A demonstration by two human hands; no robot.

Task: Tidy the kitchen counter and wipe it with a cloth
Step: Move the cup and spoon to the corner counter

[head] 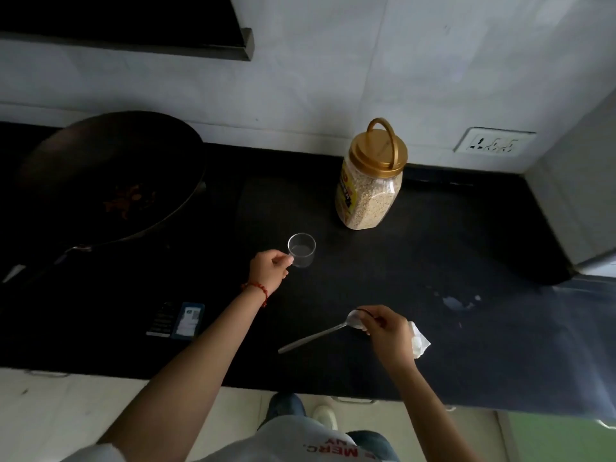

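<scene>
A small clear glass [302, 250] stands on the black counter [433, 261], and my left hand [269, 270] pinches its near rim. My right hand [388, 333] holds a metal spoon [320, 335] by its bowl end, with the handle pointing left toward me just above the counter. A crumpled white cloth [419, 341] is tucked under the same hand. A wet smear [456, 301] shows on the counter to the right.
A dark wok [110, 181] with food scraps sits at the left. A gold-lidded plastic jar [370, 181] of grain stands near the back wall. Two dark packets [180, 320] lie near the front edge. A wall socket [495, 145] is at the right.
</scene>
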